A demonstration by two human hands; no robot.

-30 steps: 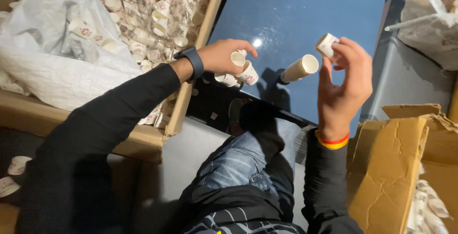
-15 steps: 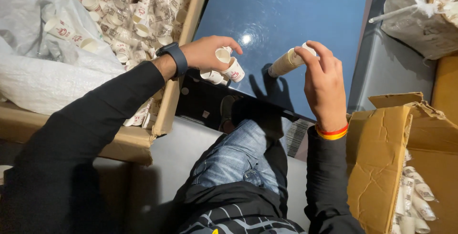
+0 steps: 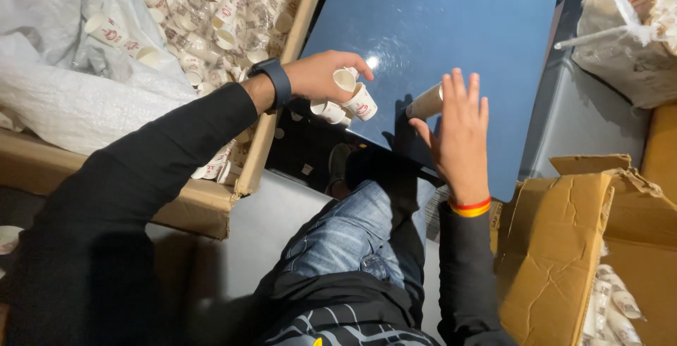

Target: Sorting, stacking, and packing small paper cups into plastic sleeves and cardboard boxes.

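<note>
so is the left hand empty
No, the left hand grips several small paper cups over the edge of the blue board.
</note>
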